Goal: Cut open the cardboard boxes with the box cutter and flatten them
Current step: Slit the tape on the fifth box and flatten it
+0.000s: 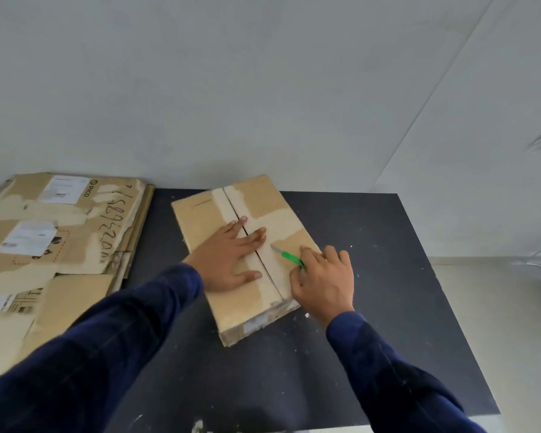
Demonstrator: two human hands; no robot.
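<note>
A dark, paint-flecked surface [372,276] meets a pale wall [263,89]. Well left of the fingers lies a stack of flattened cardboard [60,232] bearing labels and handwriting. The left hand [228,257] lies flat on the taped cardboard box [200,210], its fingers [256,235] straight, spread and released, their tips reaching across the centre seam. Just right of those tips, the green box cutter [289,257] points its blade toward them over the box top. The right hand [325,282] grasps its handle with curled fingers at the box's right edge.
</note>
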